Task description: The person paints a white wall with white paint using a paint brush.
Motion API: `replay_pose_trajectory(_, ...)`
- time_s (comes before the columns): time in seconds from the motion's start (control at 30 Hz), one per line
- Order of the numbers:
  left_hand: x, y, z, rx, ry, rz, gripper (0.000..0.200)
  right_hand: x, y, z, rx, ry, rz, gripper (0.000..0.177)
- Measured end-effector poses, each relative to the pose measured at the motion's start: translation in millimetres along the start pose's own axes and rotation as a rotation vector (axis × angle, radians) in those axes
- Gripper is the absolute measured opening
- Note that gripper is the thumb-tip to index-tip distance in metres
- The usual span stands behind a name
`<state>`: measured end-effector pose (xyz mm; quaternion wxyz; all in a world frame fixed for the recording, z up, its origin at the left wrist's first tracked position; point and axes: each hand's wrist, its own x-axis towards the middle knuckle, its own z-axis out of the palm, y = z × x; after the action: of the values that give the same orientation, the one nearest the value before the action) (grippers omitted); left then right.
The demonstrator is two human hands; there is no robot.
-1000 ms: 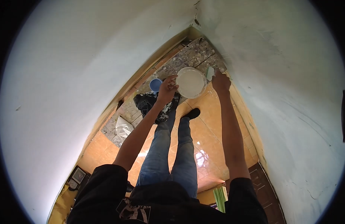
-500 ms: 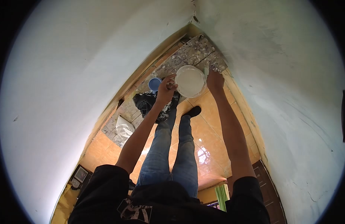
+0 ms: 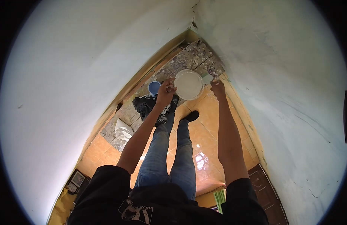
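Observation:
A round whitish tub (image 3: 189, 85) with pale paste in it is held up in front of me. My left hand (image 3: 166, 90) grips its left rim, fingers closed at the edge. In my right hand (image 3: 218, 88), just right of the tub, is a putty knife (image 3: 207, 79); its pale, flat blade points left toward the rim. The fingers are wrapped round its handle, which they mostly hide. Below and left of the tub stands a small blue container (image 3: 154, 87), close beside my left hand.
A paint-spattered board (image 3: 181, 60) lies along the left wall up to the corner. On it are a black cloth or bag (image 3: 143, 106) with white smears and a white plastic bag (image 3: 122, 130). Orange tiles (image 3: 209, 120) cover the floor. Pale walls (image 3: 87, 67) close in on both sides.
My right hand has turned and lowered slightly, so the putty knife's blade now shows beside the tub. The tub has shifted a little down and left in view.

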<state>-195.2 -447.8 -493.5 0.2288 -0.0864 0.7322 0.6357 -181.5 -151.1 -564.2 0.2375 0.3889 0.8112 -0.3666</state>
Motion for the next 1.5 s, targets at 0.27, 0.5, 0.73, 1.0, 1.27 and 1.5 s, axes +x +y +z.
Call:
replay_pose_trajectory(0.27, -8, 30, -3, 0.084, -0.017, -0.042, 0.046, -89, -1, -72, 0.428, -0.025, -0.145, 0.016)
replay_pose_trajectory(0.5, -7, 25, -2, 0.124, 0.003, -0.020, 0.045, -161, -46, -92, 0.164, -0.077, -0.342, 0.018)
replay_pose_trajectory(0.73, -8, 24, 0, 0.064, 0.005, -0.034, 0.045, -158, -88, -33, -0.473, 0.046, -0.482, 0.029)
replay_pose_trajectory(1.0, -1, 2, -1, 0.016, 0.006, 0.014, 0.043, -123, -99, 24, -0.633, 0.045, -0.486, 0.035)
replay_pose_trajectory(1.27, 4, -17, -2, -0.063, -0.013, 0.037, 0.043, -109, -103, 44, -0.743, 0.061, -0.488, 0.036)
replay_pose_trajectory(1.5, 5, -18, -4, -0.014, -0.001, 0.065, 0.045, -105, -105, 50, -0.744, 0.045, -0.465, 0.037)
